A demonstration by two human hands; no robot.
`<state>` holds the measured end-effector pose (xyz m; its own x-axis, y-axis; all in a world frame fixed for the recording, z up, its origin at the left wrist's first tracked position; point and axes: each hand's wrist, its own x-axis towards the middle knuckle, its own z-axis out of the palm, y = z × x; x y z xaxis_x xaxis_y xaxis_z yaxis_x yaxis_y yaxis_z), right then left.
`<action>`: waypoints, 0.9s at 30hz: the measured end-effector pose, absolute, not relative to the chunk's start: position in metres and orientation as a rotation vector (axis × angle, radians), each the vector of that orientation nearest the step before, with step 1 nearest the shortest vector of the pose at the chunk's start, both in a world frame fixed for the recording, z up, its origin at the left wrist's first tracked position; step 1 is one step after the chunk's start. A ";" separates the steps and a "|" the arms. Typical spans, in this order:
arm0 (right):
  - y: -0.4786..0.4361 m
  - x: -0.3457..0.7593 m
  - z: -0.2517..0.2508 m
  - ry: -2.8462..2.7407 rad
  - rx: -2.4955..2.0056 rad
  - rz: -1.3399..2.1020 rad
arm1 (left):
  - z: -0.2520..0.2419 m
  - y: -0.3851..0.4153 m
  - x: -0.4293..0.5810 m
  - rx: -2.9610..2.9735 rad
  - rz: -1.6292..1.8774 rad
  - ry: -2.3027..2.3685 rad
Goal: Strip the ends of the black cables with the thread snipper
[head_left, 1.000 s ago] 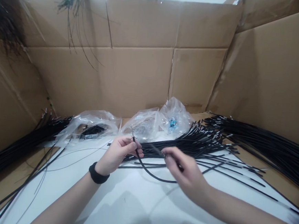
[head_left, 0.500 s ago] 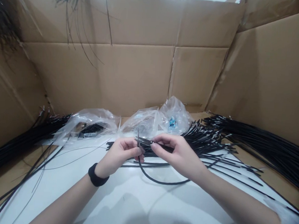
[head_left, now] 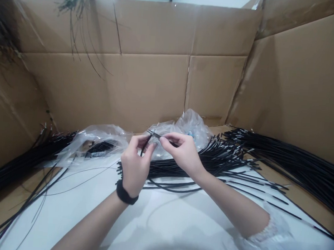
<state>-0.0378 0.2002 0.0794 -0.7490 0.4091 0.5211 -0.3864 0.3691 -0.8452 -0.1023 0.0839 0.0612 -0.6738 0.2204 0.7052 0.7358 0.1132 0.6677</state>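
Observation:
My left hand [head_left: 138, 157], with a black band [head_left: 126, 193] at the wrist, is closed on a black cable [head_left: 145, 144] near its end. The thin, pale stripped tip of that cable points upward above the fingers. In my right hand [head_left: 181, 149] is a slim dark tool [head_left: 155, 135] with narrow pointed tips; whether it is tweezers or small snips I cannot tell. Its tips cross the cable end just above my left fingertips. Part of the handle is hidden in my right palm. Both hands are raised over a pile of black cables [head_left: 169, 167].
Clear plastic bags [head_left: 194, 123] stand at the back, one holding dark parts [head_left: 103, 147]. More cable bundles lie at left [head_left: 16, 163] and right [head_left: 286, 157]. Cardboard walls [head_left: 147, 85] enclose the white table [head_left: 154, 216]. Thin wires [head_left: 81, 2] hang over the back wall.
Both hands have moved up and slightly away from me, with cable and tool still in them. My left hand has turned more upright. The view has shifted slightly.

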 end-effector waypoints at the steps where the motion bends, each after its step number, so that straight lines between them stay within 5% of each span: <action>1: 0.200 -0.041 0.081 -1.901 -0.013 1.452 | 0.060 0.089 -0.104 -0.893 -1.518 -1.891; 8: 0.203 -0.048 0.085 -1.821 0.001 1.426 | 0.068 0.096 -0.117 -0.984 -1.455 -1.856; 18: 0.230 -0.043 0.096 -2.017 0.101 1.268 | 0.089 0.092 -0.124 -1.472 -2.820 -1.920; 27: 0.263 -0.039 0.098 -2.005 0.006 0.966 | 0.078 0.099 -0.135 -1.054 -2.595 -1.987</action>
